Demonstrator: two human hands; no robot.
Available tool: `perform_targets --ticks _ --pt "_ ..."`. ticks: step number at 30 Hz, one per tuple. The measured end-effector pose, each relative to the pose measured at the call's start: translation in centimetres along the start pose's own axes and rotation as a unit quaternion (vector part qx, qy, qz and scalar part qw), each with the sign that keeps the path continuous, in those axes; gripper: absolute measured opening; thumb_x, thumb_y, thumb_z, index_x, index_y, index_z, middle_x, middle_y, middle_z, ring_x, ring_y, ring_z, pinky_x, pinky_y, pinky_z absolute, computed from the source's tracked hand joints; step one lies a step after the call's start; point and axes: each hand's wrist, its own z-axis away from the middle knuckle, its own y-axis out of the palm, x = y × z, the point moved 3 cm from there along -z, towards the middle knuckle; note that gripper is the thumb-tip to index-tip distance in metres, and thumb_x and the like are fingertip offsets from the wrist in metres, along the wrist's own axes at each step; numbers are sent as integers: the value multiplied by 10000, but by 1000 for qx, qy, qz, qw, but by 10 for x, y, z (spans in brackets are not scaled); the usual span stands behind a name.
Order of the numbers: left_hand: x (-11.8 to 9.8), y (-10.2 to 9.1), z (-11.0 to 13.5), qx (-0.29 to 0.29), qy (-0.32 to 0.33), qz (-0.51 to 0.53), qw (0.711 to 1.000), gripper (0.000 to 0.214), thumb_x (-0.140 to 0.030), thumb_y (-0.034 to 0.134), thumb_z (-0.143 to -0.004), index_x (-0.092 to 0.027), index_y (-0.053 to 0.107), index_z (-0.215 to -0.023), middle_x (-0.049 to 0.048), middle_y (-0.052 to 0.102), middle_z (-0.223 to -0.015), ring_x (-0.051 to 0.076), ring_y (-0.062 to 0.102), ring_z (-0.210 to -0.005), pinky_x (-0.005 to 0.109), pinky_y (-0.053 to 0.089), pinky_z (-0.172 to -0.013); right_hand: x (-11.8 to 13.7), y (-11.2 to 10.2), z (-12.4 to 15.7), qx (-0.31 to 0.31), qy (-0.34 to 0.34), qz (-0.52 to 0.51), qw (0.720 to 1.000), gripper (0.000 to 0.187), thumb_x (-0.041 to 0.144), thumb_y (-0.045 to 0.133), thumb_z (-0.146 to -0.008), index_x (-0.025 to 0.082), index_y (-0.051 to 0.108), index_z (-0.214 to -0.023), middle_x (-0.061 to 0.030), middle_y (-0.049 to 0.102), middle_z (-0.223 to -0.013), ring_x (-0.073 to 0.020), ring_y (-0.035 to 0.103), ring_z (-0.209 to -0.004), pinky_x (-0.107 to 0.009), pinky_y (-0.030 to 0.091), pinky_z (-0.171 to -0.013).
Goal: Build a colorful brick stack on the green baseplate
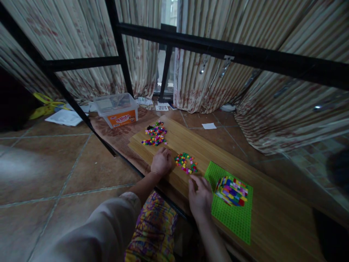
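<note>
Beside loose bricks (181,160) — left hand (161,162) and right hand (201,196), fingers curled; can't tell whether pinched or apart.

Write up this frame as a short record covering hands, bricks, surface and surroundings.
left hand: fingers curled, beside the nearer loose bricks; contents unclear
right hand: fingers bent, between those bricks and the green baseplate; contents unclear
built piece: multicoloured, on the baseplate
farther loose bricks: at the tabletop's far end
surface: wooden tabletop
surroundings: clear plastic box with orange label; patterned curtains; tiled floor
</note>
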Motion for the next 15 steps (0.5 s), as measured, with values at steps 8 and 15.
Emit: perform_targets --ticks 8,15 --pt "-1 0 -1 6 -1 -8 1000 175 -178 445 -861 -198 618 -843 59 604 -920 169 584 -858 266 450 -747 6 21 -21 26 -3 101 995 173 231 520 -905 198 675 -973 -71 645 -890 -224 541 -892 -340 385 -810" --pt "-1 -1 -1 1 9 -2 1000 167 -171 450 -854 -200 613 -836 58 600 -903 167 585 -857 261 445 -754 10 23 -24 41 0 133 990 157 168 522 -899 217 671 -896 -64 651 -844 -230 539 -887 -348 377 -796"
